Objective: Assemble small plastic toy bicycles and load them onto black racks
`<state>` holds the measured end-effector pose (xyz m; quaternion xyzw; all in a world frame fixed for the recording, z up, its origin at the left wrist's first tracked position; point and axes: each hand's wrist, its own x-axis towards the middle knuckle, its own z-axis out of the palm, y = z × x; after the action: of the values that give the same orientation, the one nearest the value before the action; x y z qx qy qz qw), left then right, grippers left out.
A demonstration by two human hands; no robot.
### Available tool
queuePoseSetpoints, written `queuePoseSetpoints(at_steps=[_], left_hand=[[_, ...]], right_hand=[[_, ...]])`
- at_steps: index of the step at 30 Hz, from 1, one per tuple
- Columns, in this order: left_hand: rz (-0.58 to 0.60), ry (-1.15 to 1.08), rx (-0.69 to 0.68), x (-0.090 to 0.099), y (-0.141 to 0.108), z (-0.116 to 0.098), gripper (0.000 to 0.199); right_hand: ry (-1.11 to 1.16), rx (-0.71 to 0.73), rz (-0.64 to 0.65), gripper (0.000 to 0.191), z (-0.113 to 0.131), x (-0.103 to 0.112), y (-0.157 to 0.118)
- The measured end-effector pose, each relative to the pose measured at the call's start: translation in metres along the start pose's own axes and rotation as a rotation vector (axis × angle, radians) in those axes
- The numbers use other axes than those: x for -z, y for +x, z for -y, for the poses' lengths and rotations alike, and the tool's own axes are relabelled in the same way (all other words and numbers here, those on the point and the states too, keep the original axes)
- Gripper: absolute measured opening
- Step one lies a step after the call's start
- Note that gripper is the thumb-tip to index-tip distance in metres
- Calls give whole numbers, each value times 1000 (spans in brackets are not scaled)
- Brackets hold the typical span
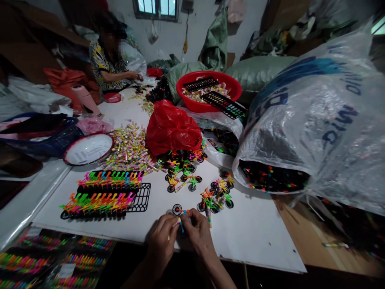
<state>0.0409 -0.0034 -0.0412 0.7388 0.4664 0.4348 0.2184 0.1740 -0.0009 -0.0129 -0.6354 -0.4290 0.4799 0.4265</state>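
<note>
At the table's front edge my left hand (164,233) is closed in a pinch on a small pale candy tube (179,220). Close beside it, my right hand (198,230) grips a toy bicycle (177,209) with a black spoked wheel, orange and blue parts. Fingers hide much of the bicycle, and whether the tube sits in its frame I cannot tell. Just right of my hands lies a cluster of colourful toy bicycles (222,190), some with tubes. More toy bicycles (182,170) lie ahead. To the left, two rows of bicycles (102,202) stand on a black plastic rack (142,197).
A heap of candy tubes (129,148) lies beside a red-rimmed white bowl (90,149). Behind are a red plastic bag (174,128) and a red basin (231,82). A large white sack (300,116) stands right. Another person (110,60) works at the far left.
</note>
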Motion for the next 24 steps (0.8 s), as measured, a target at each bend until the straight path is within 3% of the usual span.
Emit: queuePoseSetpoints(at_steps=[5,8,10,13,15,17,19,21,24], left_hand=[[60,-164,103,-7,-5,-6,22],[70,-241,210,-5,7,-11,23],[18,-282,382,2,19,-8,24],[-72,-507,803,11,32,1,37],[-76,-753,1019,15,36,2,51],[-55,-947,1108,16,36,-2,65],[11,-1039,1100,17,36,-9,74],[89,-1066,1058,18,37,-11,74],[147,-1088,1052,13,43,-6,64]], right_hand=[[-43,-14,-8,29,-8,-1,4],[-117,18,50,34,6,30,14],[-316,50,7,37,25,64,24],[-777,78,-286,31,51,97,44],[-988,153,-356,29,58,88,61],[-1087,222,-241,31,57,58,78],[-1126,206,-149,27,53,27,92],[-1117,127,-172,24,48,11,98],[-918,109,-225,26,41,21,91]])
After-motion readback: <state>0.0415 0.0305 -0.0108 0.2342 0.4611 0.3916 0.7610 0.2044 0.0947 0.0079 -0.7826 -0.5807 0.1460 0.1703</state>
